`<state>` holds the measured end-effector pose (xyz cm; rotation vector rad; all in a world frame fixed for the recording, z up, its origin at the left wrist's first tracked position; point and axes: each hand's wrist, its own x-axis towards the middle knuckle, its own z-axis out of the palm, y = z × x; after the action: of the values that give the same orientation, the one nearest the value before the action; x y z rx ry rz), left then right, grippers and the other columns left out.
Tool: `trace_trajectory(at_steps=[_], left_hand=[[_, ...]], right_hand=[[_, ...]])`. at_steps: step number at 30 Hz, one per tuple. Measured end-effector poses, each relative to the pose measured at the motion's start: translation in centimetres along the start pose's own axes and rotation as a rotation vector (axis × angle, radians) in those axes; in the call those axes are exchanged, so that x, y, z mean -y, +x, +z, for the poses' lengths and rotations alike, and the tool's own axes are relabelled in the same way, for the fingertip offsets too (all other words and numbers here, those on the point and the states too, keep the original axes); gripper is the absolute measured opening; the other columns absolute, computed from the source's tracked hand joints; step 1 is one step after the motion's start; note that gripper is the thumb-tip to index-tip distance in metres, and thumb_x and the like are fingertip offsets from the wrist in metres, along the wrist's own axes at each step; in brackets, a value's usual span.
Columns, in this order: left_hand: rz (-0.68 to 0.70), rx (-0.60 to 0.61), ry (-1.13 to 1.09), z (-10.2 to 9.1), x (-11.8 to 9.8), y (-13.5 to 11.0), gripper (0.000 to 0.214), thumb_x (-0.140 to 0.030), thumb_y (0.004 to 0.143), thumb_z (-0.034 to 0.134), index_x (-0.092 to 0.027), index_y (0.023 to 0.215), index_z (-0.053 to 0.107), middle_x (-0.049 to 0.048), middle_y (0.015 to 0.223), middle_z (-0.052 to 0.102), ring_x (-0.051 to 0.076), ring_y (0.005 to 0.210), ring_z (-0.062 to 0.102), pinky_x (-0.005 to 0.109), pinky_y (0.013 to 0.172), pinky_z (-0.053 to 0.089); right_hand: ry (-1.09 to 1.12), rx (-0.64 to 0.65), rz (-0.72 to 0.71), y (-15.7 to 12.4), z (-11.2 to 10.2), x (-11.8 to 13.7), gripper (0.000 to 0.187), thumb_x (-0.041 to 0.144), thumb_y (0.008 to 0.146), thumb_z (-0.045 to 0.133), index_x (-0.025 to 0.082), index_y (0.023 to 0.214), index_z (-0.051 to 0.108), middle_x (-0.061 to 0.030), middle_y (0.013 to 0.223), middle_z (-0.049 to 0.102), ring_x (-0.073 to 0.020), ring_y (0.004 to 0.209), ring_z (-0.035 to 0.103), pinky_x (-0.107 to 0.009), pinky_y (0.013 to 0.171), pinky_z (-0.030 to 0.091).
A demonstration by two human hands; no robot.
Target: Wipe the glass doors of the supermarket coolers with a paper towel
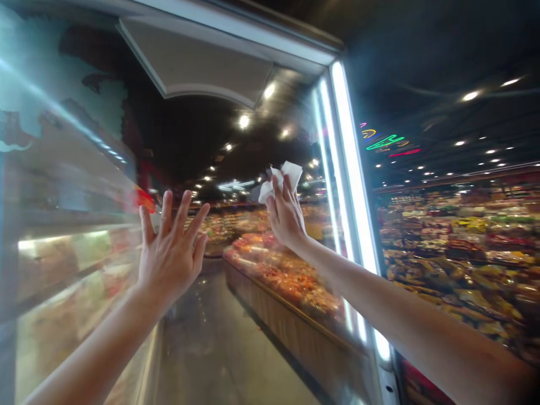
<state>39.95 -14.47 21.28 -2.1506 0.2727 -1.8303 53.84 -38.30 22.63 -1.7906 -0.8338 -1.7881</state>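
A crumpled white paper towel [293,170] is under the fingers of my right hand [287,218], held up against the glass door [270,135]. Part of the towel sticks out beyond my fingertips. My left hand [171,256] is raised lower and to the left, palm facing the glass, with its fingers spread and nothing in it. Whether its palm touches the glass I cannot tell.
A bright light strip [356,197] runs down the door frame at the right. Blurred lit shelves [67,281] stand at the left. Through the glass show an aisle floor [198,337] and a long wood-sided display bin [278,320]. More goods [459,253] fill the far right.
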Motion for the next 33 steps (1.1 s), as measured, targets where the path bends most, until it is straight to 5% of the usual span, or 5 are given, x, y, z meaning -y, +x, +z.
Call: trace_trajectory(at_steps=[6, 12, 19, 27, 33], left_hand=[[0.009, -0.036, -0.035, 1.2, -2.0, 0.0, 0.058, -0.038, 0.100, 0.050, -0.032, 0.156, 0.039, 0.0043, 0.171, 0.021, 0.032, 0.161, 0.004, 0.069, 0.128, 0.003], [0.014, -0.053, -0.051, 2.3, -4.0, 1.0, 0.062, -0.038, 0.099, 0.052, -0.033, 0.159, 0.034, 0.0037, 0.172, 0.020, 0.032, 0.161, 0.003, 0.069, 0.128, 0.001], [0.018, -0.046, -0.050, 3.4, -5.8, 1.4, 0.059, -0.035, 0.100, 0.050, -0.031, 0.157, 0.038, 0.0044, 0.171, 0.022, 0.032, 0.161, 0.005, 0.070, 0.127, 0.004], [0.066, -0.081, -0.061, 4.7, -8.2, 2.1, 0.063, -0.043, 0.097, 0.056, -0.031, 0.156, 0.039, 0.0048, 0.171, 0.022, 0.032, 0.160, 0.004, 0.067, 0.128, 0.001], [0.089, -0.086, -0.043, 4.8, -7.8, 2.1, 0.064, -0.044, 0.097, 0.056, -0.030, 0.157, 0.037, 0.0057, 0.171, 0.021, 0.031, 0.161, 0.003, 0.066, 0.128, -0.002]], right_hand=[[0.080, 0.149, -0.297, -4.1, -0.5, -1.2, 0.076, 0.023, 0.107, 0.036, 0.037, 0.164, -0.012, -0.0023, 0.173, 0.020, -0.0259, 0.160, 0.010, -0.060, 0.127, 0.030], [0.010, -0.046, -0.106, -1.8, -1.5, -5.1, 0.070, 0.025, 0.109, 0.030, 0.040, 0.164, -0.010, 0.0000, 0.174, 0.013, -0.0289, 0.160, 0.009, -0.063, 0.127, 0.028], [0.047, 0.123, -0.322, -4.7, -2.4, -5.7, 0.075, 0.021, 0.107, 0.037, 0.037, 0.164, -0.009, -0.0024, 0.173, 0.016, -0.0266, 0.160, 0.010, -0.061, 0.127, 0.030], [0.028, -0.006, -0.190, -3.3, -1.6, -5.6, 0.073, 0.024, 0.107, 0.037, 0.047, 0.162, -0.005, 0.0066, 0.174, -0.006, -0.0336, 0.160, 0.003, -0.068, 0.125, 0.028], [0.024, 0.026, -0.155, -1.5, -2.1, -7.9, 0.066, 0.028, 0.109, 0.033, 0.045, 0.164, -0.001, 0.0046, 0.175, 0.003, -0.0316, 0.160, 0.003, -0.067, 0.126, 0.026]])
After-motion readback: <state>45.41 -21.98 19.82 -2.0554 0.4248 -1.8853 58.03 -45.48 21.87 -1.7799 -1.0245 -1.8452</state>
